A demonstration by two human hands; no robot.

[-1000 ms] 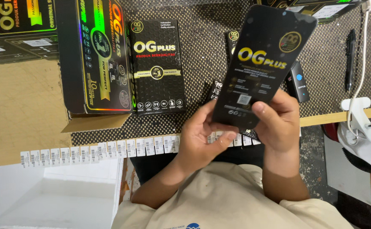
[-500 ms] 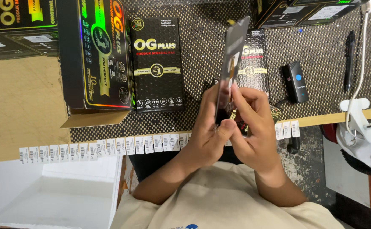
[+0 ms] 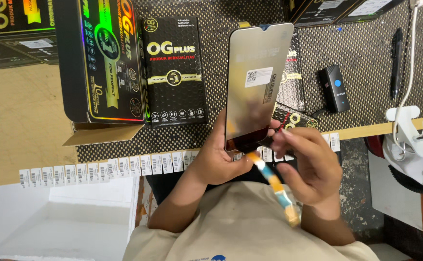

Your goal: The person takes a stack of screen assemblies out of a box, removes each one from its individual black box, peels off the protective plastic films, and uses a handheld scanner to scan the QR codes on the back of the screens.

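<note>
My left hand grips the lower edge of a phone display panel and holds it upright, back side toward me, with a white sticker on it. An orange and blue flex ribbon hangs from the panel's bottom. My right hand is curled just right of the ribbon, fingertips at the panel's lower corner and over a black printed packet behind it. Whether that hand grips the packet or the ribbon is unclear.
A black printed sleeve and an open carton with a shiny label lie on the dark mat. A small black device, a pen and a white cable are to the right. Barcode stickers line the table edge above a white foam box.
The black packet I held up a second ago is lowered behind the hands. The display panel has come out, turned from edge-on to flat, and its ribbon now hangs free.
</note>
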